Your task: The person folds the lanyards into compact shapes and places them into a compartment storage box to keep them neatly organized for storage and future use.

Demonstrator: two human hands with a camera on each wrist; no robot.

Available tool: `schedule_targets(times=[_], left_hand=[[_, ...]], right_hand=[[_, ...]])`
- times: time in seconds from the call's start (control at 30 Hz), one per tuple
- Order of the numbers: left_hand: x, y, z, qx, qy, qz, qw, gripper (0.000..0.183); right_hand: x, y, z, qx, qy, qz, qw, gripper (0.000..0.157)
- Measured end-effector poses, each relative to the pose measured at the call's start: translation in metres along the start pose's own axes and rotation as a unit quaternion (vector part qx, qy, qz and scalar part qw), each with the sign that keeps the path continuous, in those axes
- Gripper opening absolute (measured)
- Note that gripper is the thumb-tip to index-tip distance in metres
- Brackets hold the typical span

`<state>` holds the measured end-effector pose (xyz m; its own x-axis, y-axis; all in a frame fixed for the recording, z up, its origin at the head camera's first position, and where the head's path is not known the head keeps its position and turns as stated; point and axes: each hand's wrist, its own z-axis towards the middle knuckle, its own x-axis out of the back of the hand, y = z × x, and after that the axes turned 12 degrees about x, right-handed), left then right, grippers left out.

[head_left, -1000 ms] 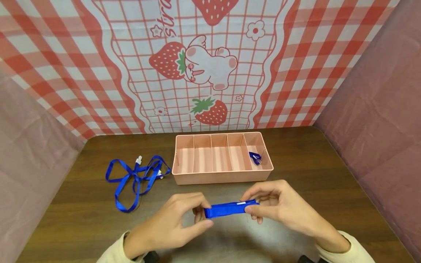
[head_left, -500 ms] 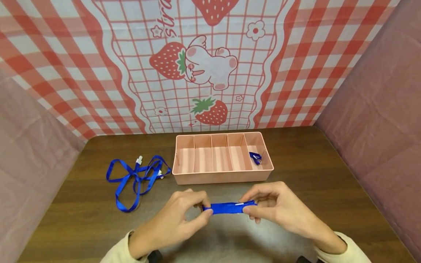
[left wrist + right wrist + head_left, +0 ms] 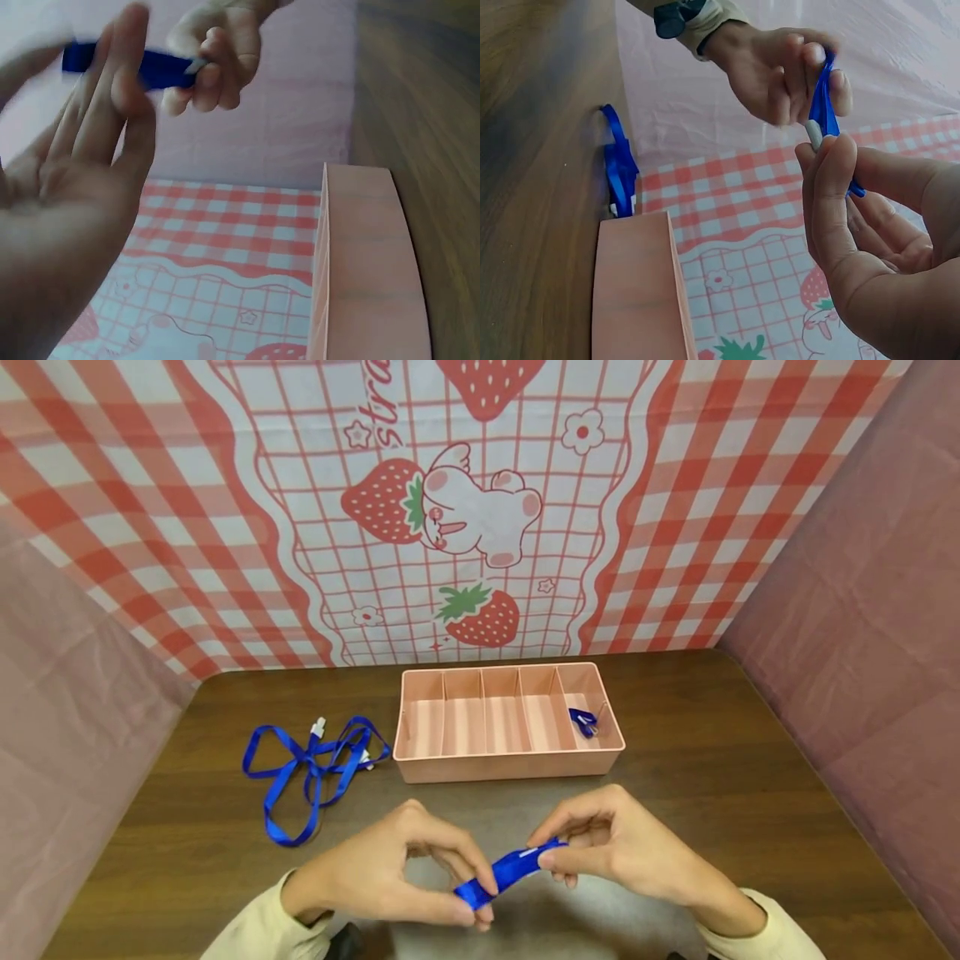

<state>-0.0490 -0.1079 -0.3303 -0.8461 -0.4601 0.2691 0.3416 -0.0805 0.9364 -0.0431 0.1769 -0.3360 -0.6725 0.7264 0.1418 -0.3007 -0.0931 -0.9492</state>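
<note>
A blue lanyard (image 3: 516, 867), folded into a short flat strip, is stretched between both hands in front of the box. My left hand (image 3: 390, 864) holds its near left end, with the index finger across the strip and the thumb below. The right hand (image 3: 633, 847) pinches the other end between thumb and fingers. A small white piece (image 3: 814, 135) shows by the right fingertips in the right wrist view. In the left wrist view, the left fingers partly cover the strip (image 3: 161, 70).
A pink box (image 3: 506, 766) with several compartments stands behind the hands. In its rightmost compartment lies a folded blue lanyard (image 3: 582, 722). Loose blue lanyards (image 3: 288, 768) with white clips lie tangled on the wooden table (image 3: 697, 735) left of the box. A strawberry-print cloth (image 3: 480, 510) hangs behind.
The left hand has moved nearer and lower, so the folded lanyard now slants down to the left and bends slightly. The right hand has shifted a little left and keeps its pinch.
</note>
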Motion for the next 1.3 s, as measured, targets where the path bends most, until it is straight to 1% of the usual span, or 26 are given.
schedule_targets(times=[0.03, 0.07, 0.1, 0.13, 0.17, 0.23, 0.27, 0.3, 0.37, 0.47, 0.5, 0.53, 0.6, 0.7, 0.8, 0.9, 0.97, 1.1, 1.2, 1.3], left_hand=[[0.002, 0.0, -0.001, 0.009, -0.015, -0.018, 0.9997, 0.02], [0.004, -0.001, -0.001, 0.015, -0.022, -0.025, 0.9993, 0.022], [0.006, -0.002, -0.002, 0.018, -0.021, -0.018, 0.9994, 0.022], [0.007, -0.005, -0.002, 0.017, -0.01, -0.008, 0.9998, 0.021], [0.007, -0.006, -0.001, 0.007, 0.01, 0.017, 0.9998, 0.018], [0.007, -0.005, 0.001, -0.01, 0.056, 0.068, 0.996, 0.012], [0.007, -0.003, 0.003, -0.02, 0.071, 0.09, 0.9932, 0.011], [0.008, -0.001, 0.004, -0.03, 0.074, 0.104, 0.9914, 0.011], [0.008, 0.004, 0.006, -0.049, 0.054, 0.11, 0.9913, 0.01], [0.009, 0.013, 0.009, -0.059, 0.013, 0.114, 0.9916, 0.012], [0.01, 0.016, 0.009, -0.06, 0.007, 0.119, 0.991, 0.013], [0.01, 0.019, 0.009, -0.058, 0.009, 0.129, 0.9899, 0.013], [0.01, 0.024, 0.009, -0.05, 0.032, 0.158, 0.9855, 0.013], [0.007, 0.028, 0.011, -0.043, 0.085, 0.208, 0.9735, 0.015], [0.0, 0.028, 0.015, -0.025, 0.147, 0.243, 0.9584, 0.02], [-0.006, 0.026, 0.02, -0.005, 0.198, 0.261, 0.9446, 0.02], [-0.009, 0.024, 0.022, 0.002, 0.223, 0.268, 0.9371, 0.016], [-0.012, 0.022, 0.025, -0.012, 0.26, 0.292, 0.9202, 0.009], [-0.015, 0.02, 0.027, -0.019, 0.289, 0.304, 0.9076, 0.009], [-0.019, 0.018, 0.029, -0.02, 0.317, 0.31, 0.8963, 0.013]], right_hand=[[0.0, 0.0, 0.0, -0.001, -0.003, 0.001, 1.0, 0.013], [0.0, 0.001, 0.001, -0.001, -0.005, 0.002, 1.0, 0.013], [-0.001, 0.002, 0.002, 0.001, -0.008, 0.001, 1.0, 0.013], [-0.001, 0.003, 0.002, -0.005, -0.008, -0.002, 1.0, 0.012], [-0.001, 0.004, 0.003, 0.002, -0.011, -0.002, 1.0, 0.012], [-0.001, 0.006, 0.005, 0.009, -0.015, -0.004, 1.0, 0.012], [-0.001, 0.007, 0.006, 0.015, -0.018, -0.006, 1.0, 0.012], [-0.001, 0.007, 0.008, 0.018, -0.021, -0.009, 1.0, 0.011], [-0.003, 0.006, 0.011, 0.029, -0.028, -0.013, 0.999, 0.012], [-0.009, 0.003, 0.013, 0.038, -0.033, -0.007, 0.999, 0.013], [-0.012, 0.001, 0.014, 0.041, -0.032, -0.014, 0.999, 0.013], [-0.016, -0.001, 0.014, 0.051, -0.029, -0.021, 0.998, 0.013], [-0.023, -0.005, 0.015, 0.065, -0.01, -0.042, 0.997, 0.013], [-0.031, -0.01, 0.018, 0.082, 0.042, -0.08, 0.993, 0.013], [-0.034, -0.013, 0.02, 0.071, 0.099, -0.069, 0.99, 0.012], [-0.033, -0.012, 0.022, 0.049, 0.131, -0.045, 0.989, 0.01], [-0.03, -0.011, 0.023, 0.039, 0.138, -0.029, 0.989, 0.009], [-0.023, -0.008, 0.022, 0.037, 0.126, 0.013, 0.991, 0.01], [-0.02, -0.008, 0.021, 0.032, 0.119, 0.038, 0.992, 0.016], [-0.02, -0.007, 0.02, 0.036, 0.116, 0.043, 0.992, 0.02]])
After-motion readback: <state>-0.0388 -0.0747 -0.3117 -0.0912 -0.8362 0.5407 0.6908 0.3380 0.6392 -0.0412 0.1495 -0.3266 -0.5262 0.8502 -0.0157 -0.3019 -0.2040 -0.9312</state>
